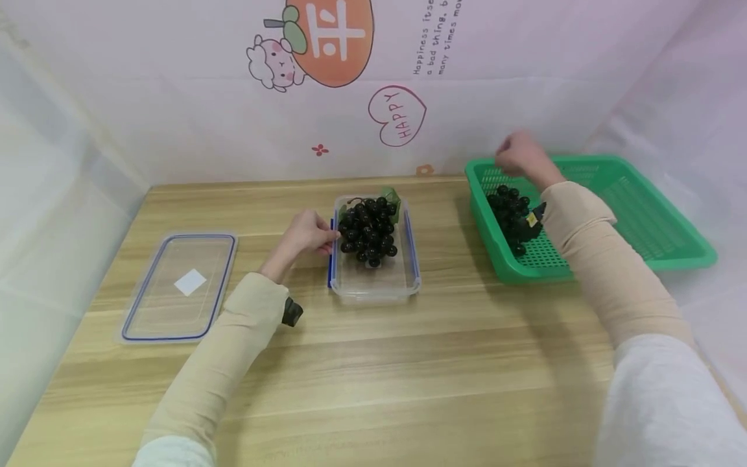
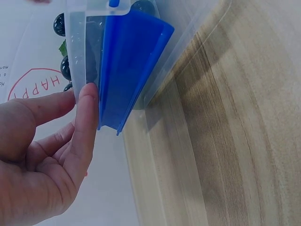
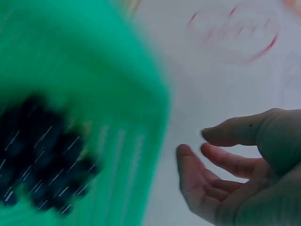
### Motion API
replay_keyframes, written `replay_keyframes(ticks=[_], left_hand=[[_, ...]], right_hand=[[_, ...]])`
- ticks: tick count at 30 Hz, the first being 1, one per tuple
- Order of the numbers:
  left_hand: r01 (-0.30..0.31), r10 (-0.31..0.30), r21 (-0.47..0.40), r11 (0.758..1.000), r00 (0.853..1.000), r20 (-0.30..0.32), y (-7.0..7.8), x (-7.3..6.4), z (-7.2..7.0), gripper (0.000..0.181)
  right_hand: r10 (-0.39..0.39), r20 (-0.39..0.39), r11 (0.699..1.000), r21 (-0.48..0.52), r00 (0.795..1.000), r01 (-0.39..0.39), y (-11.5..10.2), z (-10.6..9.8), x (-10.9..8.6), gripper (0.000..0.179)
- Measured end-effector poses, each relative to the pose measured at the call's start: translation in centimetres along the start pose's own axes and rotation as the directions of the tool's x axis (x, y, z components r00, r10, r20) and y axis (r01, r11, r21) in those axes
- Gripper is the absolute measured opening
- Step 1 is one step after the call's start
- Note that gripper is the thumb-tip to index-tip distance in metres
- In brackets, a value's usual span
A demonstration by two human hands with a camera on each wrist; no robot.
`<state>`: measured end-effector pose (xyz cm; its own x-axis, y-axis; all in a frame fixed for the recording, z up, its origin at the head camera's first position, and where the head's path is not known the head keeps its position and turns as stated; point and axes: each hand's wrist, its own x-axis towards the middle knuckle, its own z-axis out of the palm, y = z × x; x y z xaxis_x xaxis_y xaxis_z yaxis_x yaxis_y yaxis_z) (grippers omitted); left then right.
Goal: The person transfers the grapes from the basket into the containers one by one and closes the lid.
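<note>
Step in hand: by my reading you are between grape transfers, your left hand (image 1: 306, 235) steadying the clear box (image 1: 373, 294), your right hand (image 1: 522, 155) by the green basket (image 1: 496, 256).
Next move: I judge it calls for bringing the right hand down onto the basket's grapes, with the box kept steady.
Lid: the clear lid (image 1: 157, 314), blue-sealed and bearing a white label (image 1: 190, 282), lies flat on the table (image 1: 379, 376), apart from the box.
Left grip: your thumb and a finger pinch the box's left wall beside the blue clip (image 2: 131, 61), which slants outward, unfastened.
Box: uncovered; one black grape bunch (image 1: 367, 230) with a green leaf (image 1: 391, 201) lies inside, toward the far end.
Right grip: thumb and fingers parted, nothing between them, near the basket's far left corner and apart from the grapes.
Basket: more black grapes (image 1: 508, 206) lie at the left side, partly behind your wrist; one bunch or several, you cannot tell.
</note>
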<state>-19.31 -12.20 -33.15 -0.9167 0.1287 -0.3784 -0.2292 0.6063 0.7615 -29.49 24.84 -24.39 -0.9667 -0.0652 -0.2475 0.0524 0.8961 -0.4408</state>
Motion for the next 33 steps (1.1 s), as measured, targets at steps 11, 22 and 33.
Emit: replay_keyframes(ticks=[11,22,33], left_hand=[[0.003,-0.003,-0.003,1.000,1.000,0.000,-0.1,0.3,0.0,0.023],[0.014,-0.014,-0.006,1.000,1.000,0.000,-0.1,0.2,0.0,0.022],[0.010,-0.010,0.003,1.000,1.000,-0.004,0.0,0.0,0.1,0.021]], right_hand=[[0.133,0.240,0.990,0.008,0.962,-0.139,6.9,1.0,0.1,0.050],[0.155,0.323,0.987,-0.023,0.934,-0.156,7.1,2.5,0.4,0.045],[0.176,0.328,0.984,-0.068,0.928,-0.163,7.0,3.7,0.3,0.032]])
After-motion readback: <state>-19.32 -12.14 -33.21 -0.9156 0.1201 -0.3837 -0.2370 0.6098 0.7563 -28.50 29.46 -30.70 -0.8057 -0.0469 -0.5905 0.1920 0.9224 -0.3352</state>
